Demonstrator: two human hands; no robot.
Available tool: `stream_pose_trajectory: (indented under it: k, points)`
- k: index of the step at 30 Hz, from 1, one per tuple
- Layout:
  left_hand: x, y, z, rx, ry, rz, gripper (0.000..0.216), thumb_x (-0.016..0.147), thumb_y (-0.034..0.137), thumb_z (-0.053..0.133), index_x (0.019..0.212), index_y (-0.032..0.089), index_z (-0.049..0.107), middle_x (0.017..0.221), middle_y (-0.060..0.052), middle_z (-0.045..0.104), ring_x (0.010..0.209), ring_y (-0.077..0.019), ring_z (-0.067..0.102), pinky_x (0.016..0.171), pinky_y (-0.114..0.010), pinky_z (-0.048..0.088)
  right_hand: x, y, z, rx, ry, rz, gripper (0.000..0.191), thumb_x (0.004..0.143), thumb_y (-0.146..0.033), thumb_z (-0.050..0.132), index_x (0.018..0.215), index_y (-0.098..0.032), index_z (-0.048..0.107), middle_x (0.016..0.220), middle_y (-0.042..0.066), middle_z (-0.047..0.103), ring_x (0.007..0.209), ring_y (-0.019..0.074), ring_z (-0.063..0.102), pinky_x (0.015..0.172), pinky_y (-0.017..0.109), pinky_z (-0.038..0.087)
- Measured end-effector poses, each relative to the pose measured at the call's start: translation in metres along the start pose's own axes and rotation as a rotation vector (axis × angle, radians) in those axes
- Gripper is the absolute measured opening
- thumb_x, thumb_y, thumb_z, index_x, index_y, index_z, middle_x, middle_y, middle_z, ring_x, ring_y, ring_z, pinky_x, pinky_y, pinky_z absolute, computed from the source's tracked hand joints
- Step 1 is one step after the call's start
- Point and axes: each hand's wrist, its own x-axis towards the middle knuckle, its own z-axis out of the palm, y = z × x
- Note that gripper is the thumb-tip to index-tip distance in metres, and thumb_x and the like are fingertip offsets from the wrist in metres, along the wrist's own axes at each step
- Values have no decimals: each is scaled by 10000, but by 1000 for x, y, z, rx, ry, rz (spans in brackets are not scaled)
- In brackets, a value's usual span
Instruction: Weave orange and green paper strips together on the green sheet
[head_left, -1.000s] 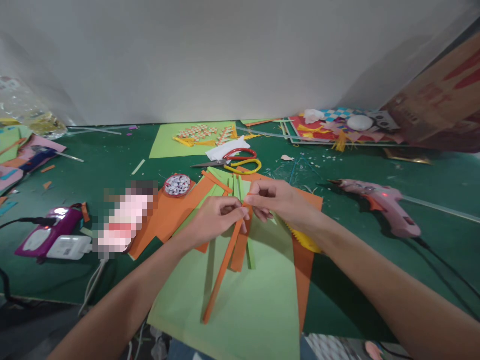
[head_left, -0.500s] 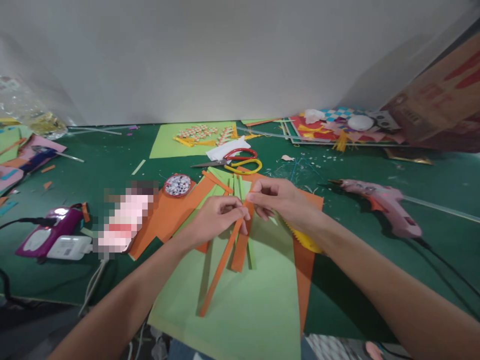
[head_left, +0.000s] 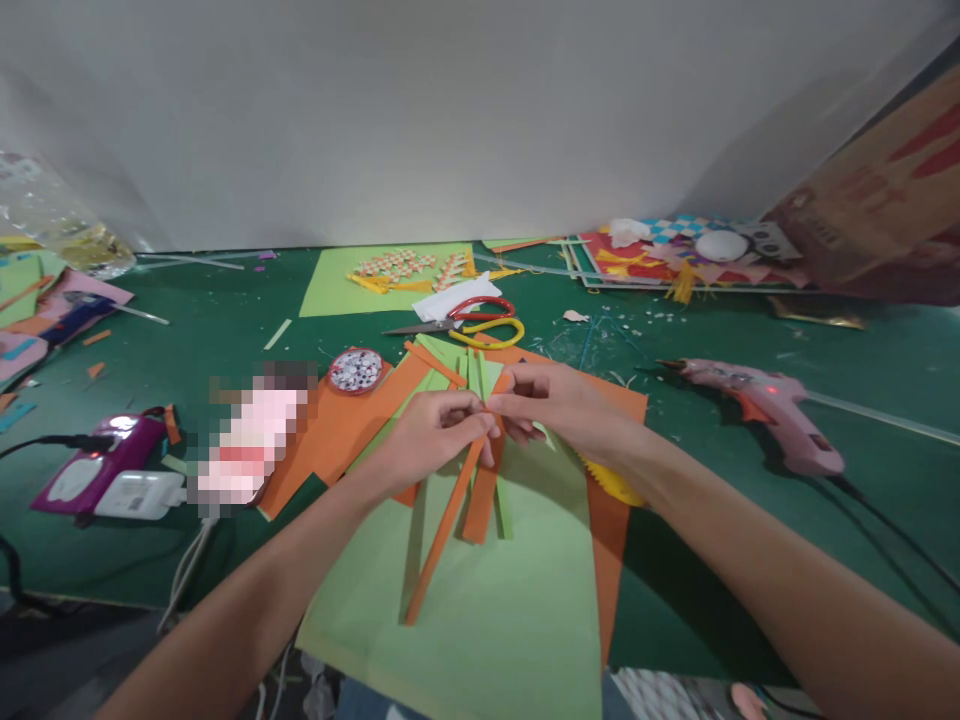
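Note:
My left hand [head_left: 431,438] and my right hand [head_left: 559,400] meet over the middle of the green table, both pinching the top end of a long orange paper strip [head_left: 442,535]. The strip hangs down and to the left, its lower end over a light green paper sheet [head_left: 487,610]. Shorter orange and green strips [head_left: 487,500] lie under my fingers. Orange paper [head_left: 345,425] lies beneath the green sheet. A yellow toothed piece [head_left: 611,485] peeks out under my right wrist.
Red and yellow scissors [head_left: 472,320] lie beyond my hands. A round dish of googly eyes [head_left: 355,370] sits left of them. A pink glue gun [head_left: 765,410] lies at the right with its cord. A purple device [head_left: 94,470] and white charger are at the left. Craft scraps line the back.
The lower end of the orange strip has swung slightly left and back while both hands keep pinching its top end. My hands have barely shifted.

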Motion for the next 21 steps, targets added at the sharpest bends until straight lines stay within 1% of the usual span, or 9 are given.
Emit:
stream_pose_trajectory:
  k: [3, 7, 10, 15, 21]
  points:
    - [0, 1, 0, 37, -2, -43, 192, 815, 286, 535, 667, 164, 547, 613, -26, 666, 596, -117, 563, 538, -221, 363, 0, 1, 0, 4, 18, 11, 370, 671, -460, 718, 579, -190, 484, 443, -42, 481, 413, 83, 439, 443, 237, 288]
    - [0, 1, -1, 75, -3, -36, 248, 832, 334, 537, 654, 162, 526, 637, -25, 680, 480, -75, 423, 456, -216, 269, 0, 2, 0, 10, 32, 17, 376, 670, -469, 718, 582, -187, 485, 425, -42, 479, 405, 77, 411, 441, 232, 269]
    - [0, 0, -1, 101, 9, -13, 260, 833, 343, 534, 647, 162, 510, 628, -18, 674, 452, -63, 383, 443, -211, 256, 0, 3, 1, 8, 45, 8, 380, 670, -471, 718, 579, -185, 484, 418, -43, 474, 404, 76, 411, 441, 228, 270]
    - [0, -1, -1, 101, 32, 9, 266, 829, 346, 530, 639, 161, 512, 628, -21, 672, 460, -65, 400, 444, -206, 281, 1, 4, 0, -4, 56, 1, 377, 671, -474, 710, 582, -182, 489, 413, -37, 486, 397, 77, 411, 433, 225, 265]
    - [-2, 2, -1, 80, 34, -50, 282, 838, 369, 517, 670, 149, 570, 634, -22, 678, 416, -53, 299, 409, -211, 216, 1, 1, 0, 2, 138, -54, 344, 711, -439, 679, 582, -190, 480, 427, -44, 478, 403, 76, 417, 443, 231, 293]
